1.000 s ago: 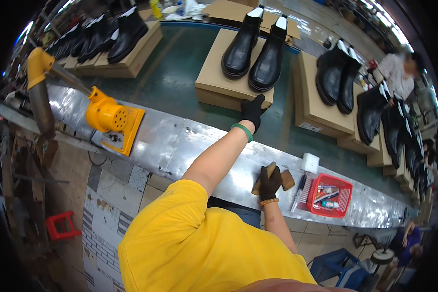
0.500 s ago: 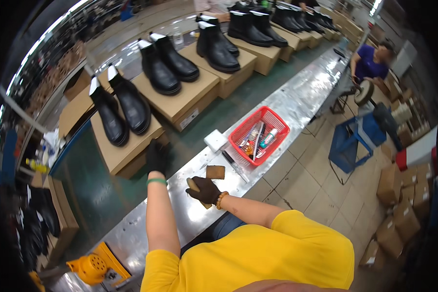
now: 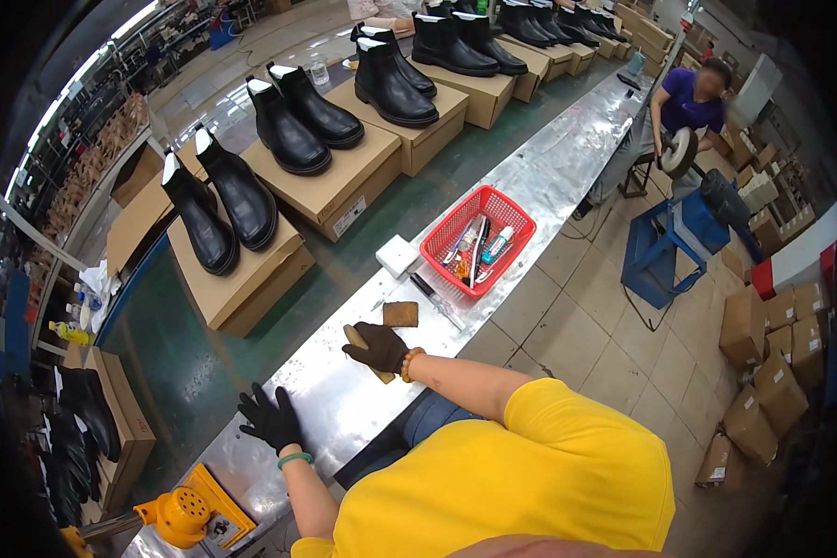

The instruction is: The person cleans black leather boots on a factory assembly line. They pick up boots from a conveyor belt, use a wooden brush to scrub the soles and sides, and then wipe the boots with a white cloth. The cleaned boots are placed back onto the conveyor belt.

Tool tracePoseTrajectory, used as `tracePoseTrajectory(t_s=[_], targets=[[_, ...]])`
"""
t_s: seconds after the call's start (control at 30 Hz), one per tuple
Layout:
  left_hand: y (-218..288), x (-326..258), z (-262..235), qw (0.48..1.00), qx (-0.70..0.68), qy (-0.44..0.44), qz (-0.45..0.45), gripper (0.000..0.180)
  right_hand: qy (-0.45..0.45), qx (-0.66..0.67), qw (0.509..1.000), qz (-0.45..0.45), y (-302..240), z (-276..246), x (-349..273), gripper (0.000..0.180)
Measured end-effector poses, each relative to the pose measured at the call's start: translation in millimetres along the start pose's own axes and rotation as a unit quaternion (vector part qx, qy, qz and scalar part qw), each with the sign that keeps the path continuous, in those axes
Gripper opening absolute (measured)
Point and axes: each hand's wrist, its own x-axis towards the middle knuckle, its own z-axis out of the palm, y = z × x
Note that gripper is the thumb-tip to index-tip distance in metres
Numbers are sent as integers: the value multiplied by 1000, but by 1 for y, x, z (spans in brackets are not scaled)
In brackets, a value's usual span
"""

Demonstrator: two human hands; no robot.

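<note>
Shoe wkshp: blk boots (image 3: 284,135) atop boxes (image 3: 355,181) on grn belt (image 3: 181,372), blue wheel machine (image 3: 656,265), stkd ctns (image 3: 751,426).

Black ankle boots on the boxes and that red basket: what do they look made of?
The black ankle boots look like smooth leather, possibly synthetic, given their soft sheen. The red basket seems moulded plastic, slightly glossy, judging by its perforated walls.

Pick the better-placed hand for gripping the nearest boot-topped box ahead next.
Left, I'd judge. The left hand looks empty, spread open at the edge of the metal strip, near the box. The right hand holds a tan piece, which it would probably have to put down first.
</note>
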Motion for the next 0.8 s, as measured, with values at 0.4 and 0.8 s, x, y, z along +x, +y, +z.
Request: tracePoseTrajectory(t_s=[0.4,0.8], targets=[[-15,-2,21,996,-35,82,0,63,73,67,995,6,-35,33,17,55],[-24,-3,17,907,-387,164,-20,43,-71,-289,902,-312,-46,60,22,24]])
